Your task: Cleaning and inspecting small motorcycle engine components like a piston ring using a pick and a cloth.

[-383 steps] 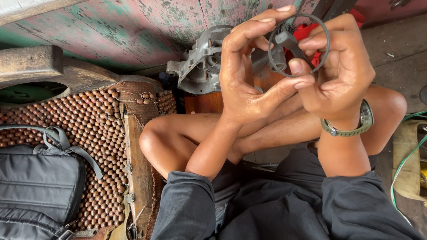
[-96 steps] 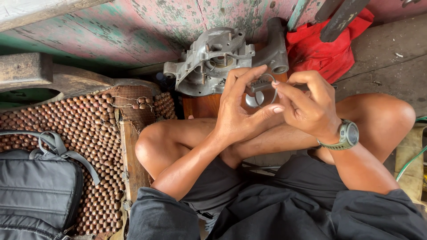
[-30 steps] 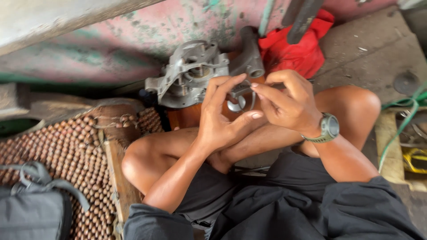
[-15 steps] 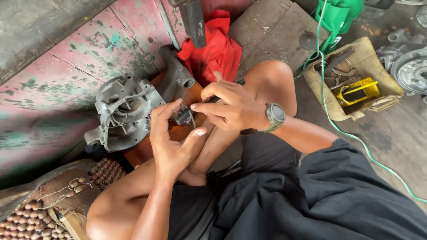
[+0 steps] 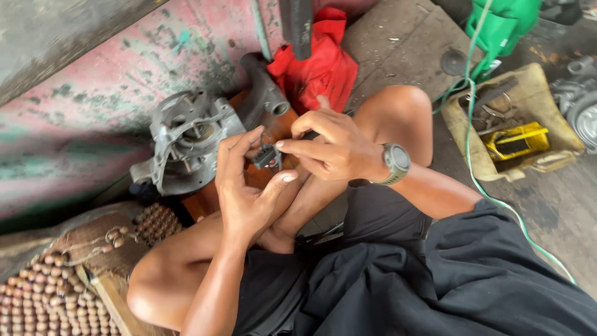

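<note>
While a beaded wooden seat mat (image 5: 37,298) fills the lower left corner, a grey cast-metal motor housing (image 5: 183,140) lies against a worn pink and green painted wall (image 5: 81,106). Just right of the housing, the left hand (image 5: 245,186) is raised, its grip closed on a small dark metal part (image 5: 267,157) pinched between thumb and fingertips above the person's crossed bare legs. The right hand (image 5: 333,149), a grey wristwatch (image 5: 396,163) on its wrist, meets it from the other side, its fingertips also clenched on the same part. Behind the hands sits a crumpled red cloth (image 5: 320,65). Farther right, on the dirty floor (image 5: 404,43), a green cord (image 5: 472,180) trails past a tan tool pouch (image 5: 516,130) holding a yellow tool (image 5: 516,142).
</note>
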